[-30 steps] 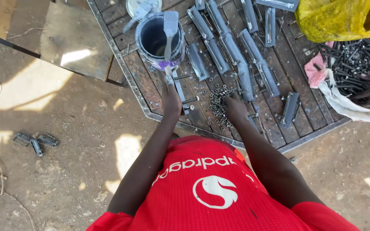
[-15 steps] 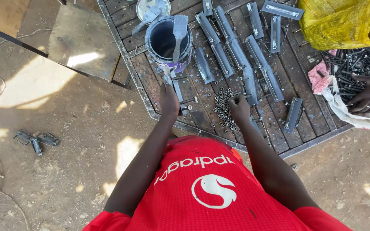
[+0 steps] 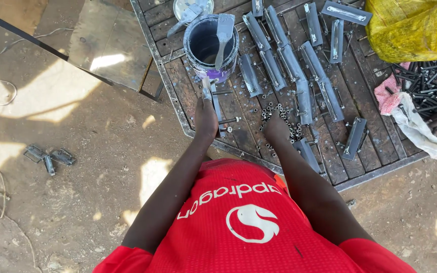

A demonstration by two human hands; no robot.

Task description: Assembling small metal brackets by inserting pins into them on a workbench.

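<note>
Left hand (image 3: 206, 119) closed on a metal bar (image 3: 215, 103), steadying it; right hand (image 3: 277, 126) rests in the nuts (image 3: 279, 114), fingers' state indeterminable.

Metal grate table (image 3: 178, 108); paint bucket (image 3: 211, 48); grey brackets (image 3: 299, 76); nuts (image 3: 279, 119)

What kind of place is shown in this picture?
Probably an outdoor metal workshop: bare dirt ground, a metal-framed work table covered with grey metal brackets, a pile of nuts and a paint tin.
</note>
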